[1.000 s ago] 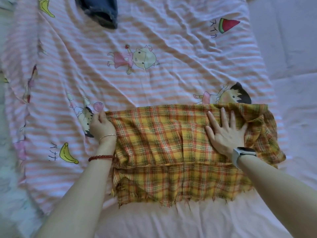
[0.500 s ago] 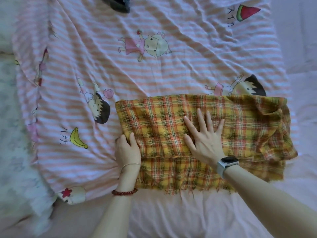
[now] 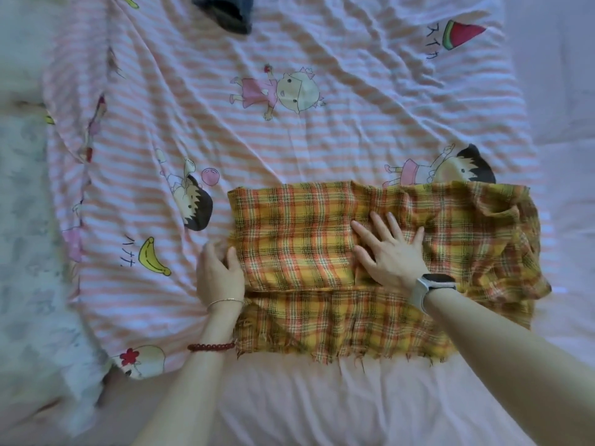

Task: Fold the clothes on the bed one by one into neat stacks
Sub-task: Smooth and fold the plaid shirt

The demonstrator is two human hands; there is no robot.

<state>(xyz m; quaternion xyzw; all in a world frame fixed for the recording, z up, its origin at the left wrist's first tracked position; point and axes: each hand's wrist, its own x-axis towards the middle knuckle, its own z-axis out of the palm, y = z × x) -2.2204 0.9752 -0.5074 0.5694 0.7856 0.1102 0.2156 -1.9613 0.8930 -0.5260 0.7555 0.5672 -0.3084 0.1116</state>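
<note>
A yellow-and-orange plaid cloth (image 3: 289, 226) with frayed edges lies folded in a long band across the near part of the bed. My right hand (image 3: 389, 252), with a watch on the wrist, presses flat on its middle with the fingers spread. At the cloth's left end, my left hand (image 3: 219, 275) pinches the edge, thumb on top and fingers curled at the side. The right end of the cloth is bunched and wrinkled.
The cloth rests on a pink-striped sheet (image 3: 322, 140) printed with cartoon figures and fruit. A dark blue garment (image 3: 225, 11) sits at the far edge. Pale patterned bedding (image 3: 29, 252) runs along the left; plain pink mattress (image 3: 322, 407) lies nearest me.
My left hand slid from the cloth's far-left corner down to its left edge. My right hand moved left from the right part to the middle of the cloth.
</note>
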